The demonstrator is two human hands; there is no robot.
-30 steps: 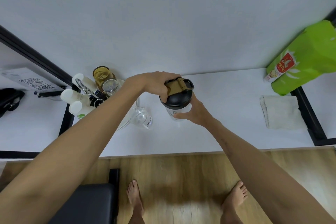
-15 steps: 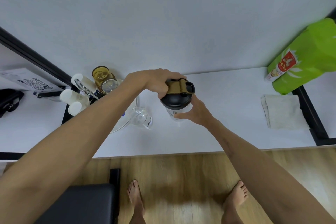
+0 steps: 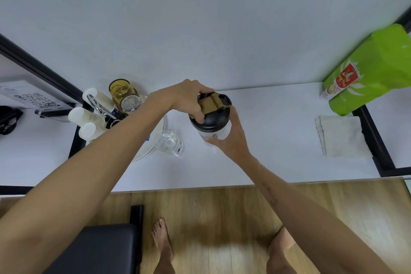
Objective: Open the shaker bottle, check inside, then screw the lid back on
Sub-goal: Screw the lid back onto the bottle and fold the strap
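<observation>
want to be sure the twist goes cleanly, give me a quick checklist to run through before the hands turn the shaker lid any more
1. Left hand grips the black lid from above: ok.
2. Right hand wraps the clear shaker bottle body to brace it: ok.
3. Tan flip cap lies down on the lid: ok; whether it is snapped fully shut: cannot tell.
4. Bottle base resting on the white table: cannot tell, hidden by the lid and hand.
5. Glass cup beside the bottle stands apart from it and the hands: ok.
6. Lid seated or loosened on its thread: cannot tell.
</observation>
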